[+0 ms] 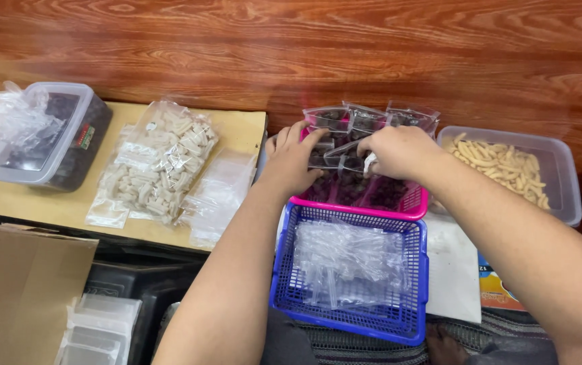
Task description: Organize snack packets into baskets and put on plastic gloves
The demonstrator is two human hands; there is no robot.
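Nearest lay a blue basket of empty clear bags; beyond it, over the pink basket, the left hand and right hand both pinched one small bag of dark pieces, stood among others

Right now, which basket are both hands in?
The pink basket, farther from the person, filled with small bags of dark pieces. The blue basket nearer the person holds only empty clear bags, with no hand in it.

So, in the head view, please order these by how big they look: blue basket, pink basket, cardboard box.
1. blue basket
2. cardboard box, cut by the frame, so unsure
3. pink basket, mostly hidden behind hands and bags
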